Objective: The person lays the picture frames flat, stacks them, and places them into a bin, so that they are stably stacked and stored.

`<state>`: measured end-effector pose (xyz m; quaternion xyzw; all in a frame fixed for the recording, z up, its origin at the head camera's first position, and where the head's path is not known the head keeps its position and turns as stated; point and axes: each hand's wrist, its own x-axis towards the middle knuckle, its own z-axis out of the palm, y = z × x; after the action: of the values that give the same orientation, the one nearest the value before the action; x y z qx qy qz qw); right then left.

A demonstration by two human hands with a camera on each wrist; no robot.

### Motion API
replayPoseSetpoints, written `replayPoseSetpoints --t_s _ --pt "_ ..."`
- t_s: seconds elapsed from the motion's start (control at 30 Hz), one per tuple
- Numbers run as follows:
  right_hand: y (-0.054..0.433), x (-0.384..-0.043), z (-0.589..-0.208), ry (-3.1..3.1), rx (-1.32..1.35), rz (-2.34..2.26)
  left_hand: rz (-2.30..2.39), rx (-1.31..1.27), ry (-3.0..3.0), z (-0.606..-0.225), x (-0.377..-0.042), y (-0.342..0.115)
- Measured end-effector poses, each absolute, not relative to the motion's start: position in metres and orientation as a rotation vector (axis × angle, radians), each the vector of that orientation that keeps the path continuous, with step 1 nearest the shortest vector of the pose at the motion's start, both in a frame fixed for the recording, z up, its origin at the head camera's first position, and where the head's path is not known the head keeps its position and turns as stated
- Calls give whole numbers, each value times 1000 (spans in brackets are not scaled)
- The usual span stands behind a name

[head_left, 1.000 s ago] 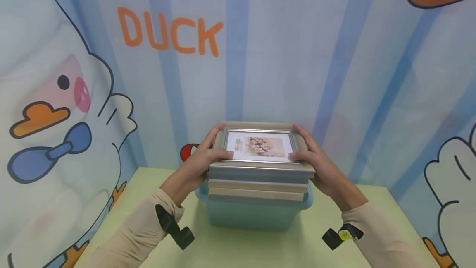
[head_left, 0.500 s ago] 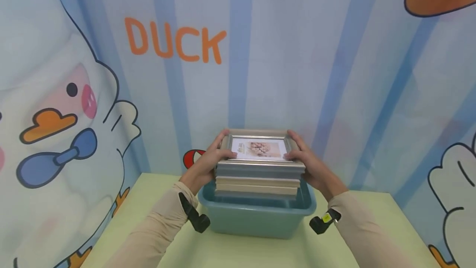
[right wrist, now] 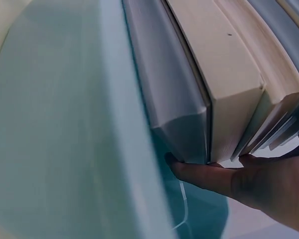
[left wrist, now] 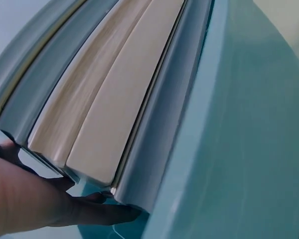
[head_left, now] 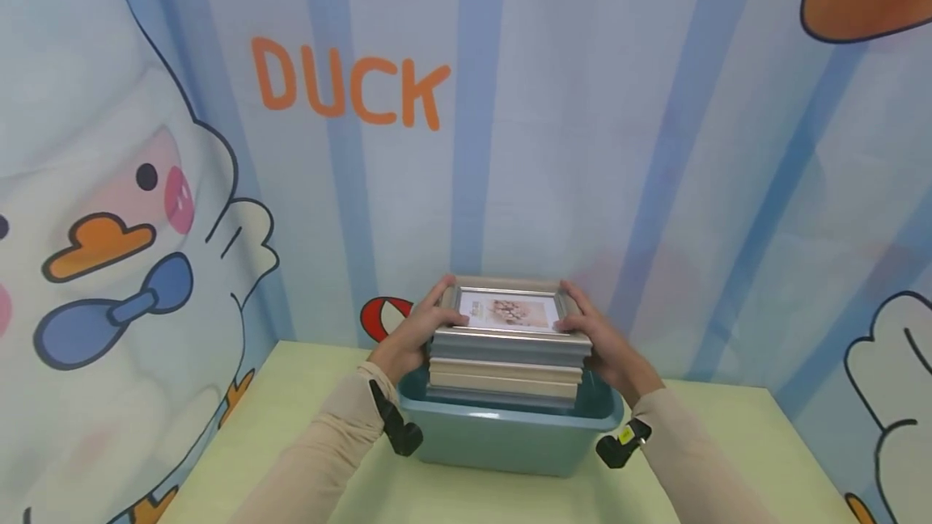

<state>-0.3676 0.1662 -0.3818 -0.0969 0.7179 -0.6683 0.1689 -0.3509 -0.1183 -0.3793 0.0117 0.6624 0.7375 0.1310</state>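
Note:
Both hands hold a stack of several picture frames (head_left: 510, 374), silver-grey and cream, from its two ends. The top frame shows a pink flower print (head_left: 513, 312). My left hand (head_left: 422, 328) grips the left end, thumb on the top frame and fingers down along the side. On the opposite end my right hand (head_left: 600, 338) grips in the same way. Below is a teal plastic bin (head_left: 510, 439), and the stack's lower frames overlap its opening. In the left wrist view the lowest grey frame (left wrist: 164, 109) runs close along the bin's rim (left wrist: 194, 129); fingertips reach beneath the stack's end.
The bin stands on a pale green tabletop (head_left: 728, 427). Behind it hangs a blue-striped cloth backdrop (head_left: 568, 144) with duck drawings. Each wrist wears a small black camera, the left camera (head_left: 400, 431) and the right camera (head_left: 622, 443).
Both hands have carried the stack away from me and lowered it toward the bin's opening. More of the bin's rim and inside now shows. The grip stays the same.

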Motion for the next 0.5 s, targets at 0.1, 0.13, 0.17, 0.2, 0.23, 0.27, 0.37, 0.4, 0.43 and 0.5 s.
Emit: replayPoseSetpoints --t_s 0.1,0.13,0.17,0.2,0.23,0.27,0.37,0.4,0.43,0.5 --pt "165 -369 -390 2013 -257 -1906 2126 13 1932 -388 -352 -119" --pt "164 -369 -392 2007 -248 -1907 2120 11 1936 -390 -353 -120" --pt "164 -370 -394 2002 -245 -1904 2113 12 1945 -393 -354 -120" --pt "163 -370 -396 2001 -239 -1901 2111 11 1947 -395 -355 -120" --pt "163 -370 -397 2002 -230 -1897 2106 9 1952 -397 -356 -120" --pt "163 -370 -398 2006 -218 -1892 2101 9 1956 -399 -356 -119" --pt "163 -371 -402 2026 -187 -1872 2093 -2 1957 -404 -357 -119" --pt "163 -371 -403 2032 -179 -1867 2093 -7 1955 -405 -357 -119" --pt "163 -371 -405 2038 -169 -1863 2094 -14 1952 -407 -356 -119" --pt "163 -371 -408 2041 -165 -1859 2094 -29 1945 -410 -356 -119"
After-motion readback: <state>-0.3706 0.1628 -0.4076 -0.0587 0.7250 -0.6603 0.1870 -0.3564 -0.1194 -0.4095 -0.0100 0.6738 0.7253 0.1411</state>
